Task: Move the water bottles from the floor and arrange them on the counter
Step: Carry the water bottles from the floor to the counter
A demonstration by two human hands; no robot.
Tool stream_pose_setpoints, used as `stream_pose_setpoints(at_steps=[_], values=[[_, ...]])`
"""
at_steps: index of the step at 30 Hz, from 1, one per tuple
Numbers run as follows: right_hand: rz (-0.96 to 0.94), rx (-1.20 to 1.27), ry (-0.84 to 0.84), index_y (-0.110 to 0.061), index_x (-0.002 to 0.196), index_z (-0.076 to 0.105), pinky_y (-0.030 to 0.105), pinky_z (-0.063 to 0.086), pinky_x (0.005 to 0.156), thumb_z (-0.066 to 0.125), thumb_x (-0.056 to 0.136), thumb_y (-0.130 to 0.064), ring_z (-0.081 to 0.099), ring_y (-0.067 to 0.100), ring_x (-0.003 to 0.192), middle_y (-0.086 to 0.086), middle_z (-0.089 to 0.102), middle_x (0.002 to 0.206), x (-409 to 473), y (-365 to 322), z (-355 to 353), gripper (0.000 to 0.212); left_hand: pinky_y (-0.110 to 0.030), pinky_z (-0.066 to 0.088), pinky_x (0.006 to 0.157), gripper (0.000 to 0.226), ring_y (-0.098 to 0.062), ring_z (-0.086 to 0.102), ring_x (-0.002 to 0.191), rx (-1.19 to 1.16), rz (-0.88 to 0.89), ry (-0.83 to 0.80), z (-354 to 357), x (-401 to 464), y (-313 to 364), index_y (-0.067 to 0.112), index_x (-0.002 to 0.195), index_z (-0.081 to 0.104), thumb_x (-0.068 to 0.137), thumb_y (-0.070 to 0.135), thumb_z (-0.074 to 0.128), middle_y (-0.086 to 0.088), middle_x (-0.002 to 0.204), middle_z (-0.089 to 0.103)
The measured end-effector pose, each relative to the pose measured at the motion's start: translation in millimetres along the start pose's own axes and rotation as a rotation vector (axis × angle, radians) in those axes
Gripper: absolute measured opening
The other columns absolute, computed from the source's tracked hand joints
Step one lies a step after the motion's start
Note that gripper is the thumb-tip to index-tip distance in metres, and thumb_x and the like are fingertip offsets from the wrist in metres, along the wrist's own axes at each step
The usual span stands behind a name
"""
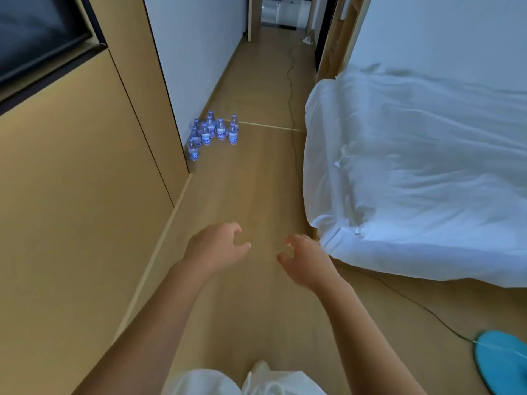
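Several clear water bottles (214,132) with blue caps and labels stand upright in a cluster on the wooden floor, beside the corner of the left wall, well ahead of me. My left hand (216,246) and my right hand (305,258) are stretched out in front of me over the floor, far short of the bottles. Both hands have loosely curled fingers and hold nothing. No counter is in view.
A tan wall panel (85,195) runs along the left. A bed with a white duvet (413,166) fills the right. A dark cable (291,89) runs down the hallway floor. A blue round object (502,363) lies at the bottom right.
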State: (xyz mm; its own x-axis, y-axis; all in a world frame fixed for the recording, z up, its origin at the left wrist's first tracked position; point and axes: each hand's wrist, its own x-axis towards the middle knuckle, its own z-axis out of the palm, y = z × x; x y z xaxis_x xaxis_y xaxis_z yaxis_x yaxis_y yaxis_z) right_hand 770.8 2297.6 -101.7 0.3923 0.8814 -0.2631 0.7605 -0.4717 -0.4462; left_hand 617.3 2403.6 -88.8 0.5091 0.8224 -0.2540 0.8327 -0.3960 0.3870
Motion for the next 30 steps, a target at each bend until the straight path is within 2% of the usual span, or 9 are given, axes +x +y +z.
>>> stream_pose_setpoints(at_steps=[7,12,21,25,30], values=[[-0.022,-0.019,-0.034,-0.012,0.124,0.052,0.033,0.045,0.086,0.051,0.091,-0.034,0.05,0.022,0.11,0.004,0.055,0.12,131,2,-28,0.04,-0.027,0.043,0.084,0.046,-0.017,0.056,0.111,-0.037,-0.081,-0.009,-19,117,0,0.026,0.126,0.053,0.086,0.049,0.055,0.006,0.125,0.059],[-0.068,-0.019,-0.011,-0.013,0.126,0.052,0.032,0.044,0.087,0.052,0.09,-0.034,0.052,0.022,0.11,0.004,0.055,0.121,245,-20,-45,0.041,-0.028,0.041,0.083,0.045,-0.016,0.055,0.109,-0.063,-0.105,0.018,-52,221,-15,0.026,0.127,0.052,0.087,0.048,0.054,0.007,0.124,0.058],[-0.091,0.005,0.027,-0.016,0.126,0.053,0.03,0.042,0.087,0.052,0.09,-0.037,0.05,0.022,0.114,0.003,0.056,0.123,440,-80,-88,0.042,-0.027,0.04,0.08,0.047,-0.017,0.054,0.112,-0.067,-0.06,0.03,-139,417,-34,0.024,0.128,0.051,0.087,0.046,0.054,0.006,0.124,0.057],[-0.068,0.029,0.027,-0.016,0.125,0.053,0.029,0.041,0.086,0.052,0.09,-0.036,0.05,0.021,0.114,0.002,0.055,0.123,509,-85,-104,0.041,-0.03,0.043,0.088,0.048,-0.018,0.053,0.113,-0.052,-0.053,-0.003,-157,486,-35,0.024,0.129,0.05,0.087,0.046,0.055,0.005,0.126,0.056],[-0.048,0.046,-0.007,-0.015,0.127,0.052,0.03,0.041,0.087,0.052,0.091,-0.035,0.049,0.02,0.115,0.002,0.055,0.124,600,-80,-121,0.041,-0.03,0.042,0.085,0.048,-0.017,0.054,0.111,-0.033,-0.045,-0.015,-167,581,-38,0.024,0.128,0.05,0.087,0.047,0.054,0.005,0.124,0.057]])
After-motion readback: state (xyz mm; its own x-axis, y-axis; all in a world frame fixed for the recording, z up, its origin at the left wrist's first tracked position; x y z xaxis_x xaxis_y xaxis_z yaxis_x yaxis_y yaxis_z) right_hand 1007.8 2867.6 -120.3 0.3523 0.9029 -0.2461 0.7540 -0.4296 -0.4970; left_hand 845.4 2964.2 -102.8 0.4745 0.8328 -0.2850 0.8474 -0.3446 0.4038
